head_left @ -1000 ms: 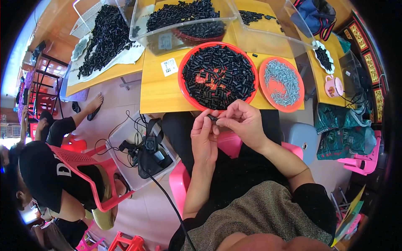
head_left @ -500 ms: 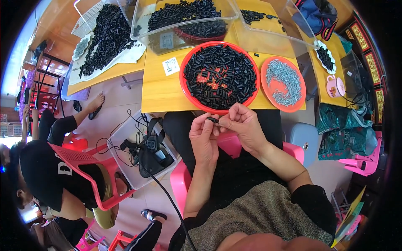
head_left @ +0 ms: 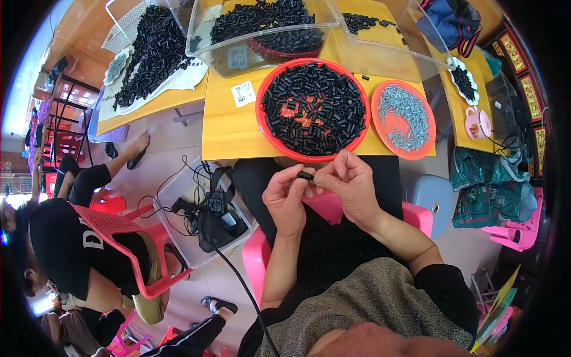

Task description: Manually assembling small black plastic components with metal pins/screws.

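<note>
A small black plastic tube [head_left: 306, 176] sits between the thumb and forefinger of my left hand [head_left: 286, 201], just off the near table edge. My right hand [head_left: 352, 189] is pinched closed at the tube's right end; whatever is in those fingertips is too small to make out. Beyond both hands stands a red round tray [head_left: 259, 119] heaped with black tubes [head_left: 315, 134]. To its right lies an orange-red plate [head_left: 395, 126] bearing small silvery screw-like pieces [head_left: 409, 98].
Clear plastic bins [head_left: 262, 59] with more black tubes stand behind the red tray. A large black pile [head_left: 151, 53] covers a cloth on the left table. On the floor at left is a bin with cables and a black bag [head_left: 220, 229]. A person sits on a red chair [head_left: 157, 262].
Both hands have shifted slightly down, and the black tube between them now points more level. My right fingers have stayed at its right end.
</note>
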`<state>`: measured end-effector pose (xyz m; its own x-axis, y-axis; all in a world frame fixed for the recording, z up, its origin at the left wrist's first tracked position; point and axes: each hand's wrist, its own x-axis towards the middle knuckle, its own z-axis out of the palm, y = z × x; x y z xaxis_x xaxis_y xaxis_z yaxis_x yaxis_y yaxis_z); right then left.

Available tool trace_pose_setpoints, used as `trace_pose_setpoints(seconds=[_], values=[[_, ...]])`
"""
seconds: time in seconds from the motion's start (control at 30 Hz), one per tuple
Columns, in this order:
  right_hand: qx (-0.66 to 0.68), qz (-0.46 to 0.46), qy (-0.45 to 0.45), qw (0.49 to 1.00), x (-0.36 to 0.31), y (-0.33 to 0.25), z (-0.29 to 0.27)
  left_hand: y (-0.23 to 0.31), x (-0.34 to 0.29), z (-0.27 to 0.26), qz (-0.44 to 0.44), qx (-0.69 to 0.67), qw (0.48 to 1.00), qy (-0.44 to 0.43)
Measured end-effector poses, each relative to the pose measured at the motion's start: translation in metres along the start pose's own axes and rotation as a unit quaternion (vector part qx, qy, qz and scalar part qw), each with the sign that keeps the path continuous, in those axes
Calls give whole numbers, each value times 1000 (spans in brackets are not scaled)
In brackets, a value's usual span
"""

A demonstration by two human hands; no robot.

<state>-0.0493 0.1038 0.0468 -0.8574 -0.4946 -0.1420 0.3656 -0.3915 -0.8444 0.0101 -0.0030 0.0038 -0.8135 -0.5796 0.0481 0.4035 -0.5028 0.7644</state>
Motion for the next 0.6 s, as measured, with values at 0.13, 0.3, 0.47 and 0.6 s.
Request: trace_pose_setpoints(seconds=[0.13, 0.3, 0.47, 0.6], values=[[12, 26, 7, 1000, 1, -4, 1, 1, 1, -3, -2, -1, 1000, -13], [-61, -36, 4, 997, 1, 0, 1, 3, 0, -1, 8, 48, 999, -4], [-34, -26, 0, 999, 3, 0, 1, 4, -1, 4, -36, 8, 999, -2], [-78, -41, -25, 996, 6, -5, -1, 3, -2, 1, -91, -72, 993, -7]])
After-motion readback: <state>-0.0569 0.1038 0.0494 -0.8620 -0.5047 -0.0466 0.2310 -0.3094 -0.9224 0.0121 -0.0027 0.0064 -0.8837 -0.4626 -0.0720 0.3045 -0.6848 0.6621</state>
